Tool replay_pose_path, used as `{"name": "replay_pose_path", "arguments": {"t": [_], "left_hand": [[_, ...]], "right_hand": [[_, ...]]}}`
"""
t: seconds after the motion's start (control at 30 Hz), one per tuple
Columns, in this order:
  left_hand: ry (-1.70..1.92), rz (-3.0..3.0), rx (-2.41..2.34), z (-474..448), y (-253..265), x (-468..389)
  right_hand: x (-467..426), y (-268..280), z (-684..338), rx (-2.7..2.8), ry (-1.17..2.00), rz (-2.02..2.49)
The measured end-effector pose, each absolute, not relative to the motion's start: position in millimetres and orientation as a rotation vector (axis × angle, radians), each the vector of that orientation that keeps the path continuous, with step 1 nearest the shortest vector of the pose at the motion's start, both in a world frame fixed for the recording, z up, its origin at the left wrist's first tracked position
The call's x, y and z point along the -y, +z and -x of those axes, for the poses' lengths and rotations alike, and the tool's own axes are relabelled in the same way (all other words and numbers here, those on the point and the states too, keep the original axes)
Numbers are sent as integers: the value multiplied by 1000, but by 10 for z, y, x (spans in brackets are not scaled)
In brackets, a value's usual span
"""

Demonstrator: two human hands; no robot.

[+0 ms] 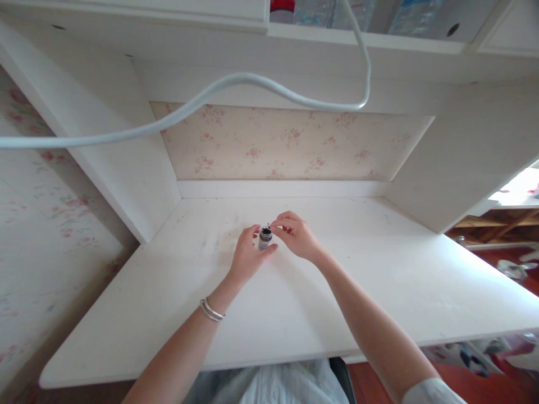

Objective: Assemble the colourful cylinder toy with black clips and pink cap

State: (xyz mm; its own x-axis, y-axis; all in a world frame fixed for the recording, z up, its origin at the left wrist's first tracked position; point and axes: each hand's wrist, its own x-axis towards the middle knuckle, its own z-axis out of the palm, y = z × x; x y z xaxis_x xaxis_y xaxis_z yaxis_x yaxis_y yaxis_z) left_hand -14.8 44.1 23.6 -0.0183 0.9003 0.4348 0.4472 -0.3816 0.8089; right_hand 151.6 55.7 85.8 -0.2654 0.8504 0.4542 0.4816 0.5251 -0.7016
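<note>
A small clear jar (265, 242) with black contents stands upright on the white desk. The fingers and thumb of my left hand (247, 253) curve around both sides of it. My right hand (297, 234) is closed in a pinch at the jar's mouth, from the right. At its fingertips shows a thin dark loop-like piece (268, 225), too small to name for certain. Whether this piece still touches the black contents, I cannot tell. A silver bracelet (211, 310) circles my left wrist.
The white desk (379, 269) has a side panel at each end and a floral back wall (273, 143). A pale cable (248, 78) crosses in front of the overhead cabinet (135, 14). Clear plastic items (416, 15) sit in the cabinet's open shelf.
</note>
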Motion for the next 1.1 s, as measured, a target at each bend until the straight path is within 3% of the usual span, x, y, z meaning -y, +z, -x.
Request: {"name": "replay_pose_path", "arguments": {"t": [0.23,0.57,1.1], "left_hand": [[1303,-1926,-1355,143,223,-482],[1228,-1816,-1249,162,292,-425],[1237,-1797,-1237,161,322,-408]], "right_hand": [[-788,981,-1482,2053,812,1122],[-840,825,-1349,1416,1627,1217],[-749,816,-1428,1353,1632,1031]]}}
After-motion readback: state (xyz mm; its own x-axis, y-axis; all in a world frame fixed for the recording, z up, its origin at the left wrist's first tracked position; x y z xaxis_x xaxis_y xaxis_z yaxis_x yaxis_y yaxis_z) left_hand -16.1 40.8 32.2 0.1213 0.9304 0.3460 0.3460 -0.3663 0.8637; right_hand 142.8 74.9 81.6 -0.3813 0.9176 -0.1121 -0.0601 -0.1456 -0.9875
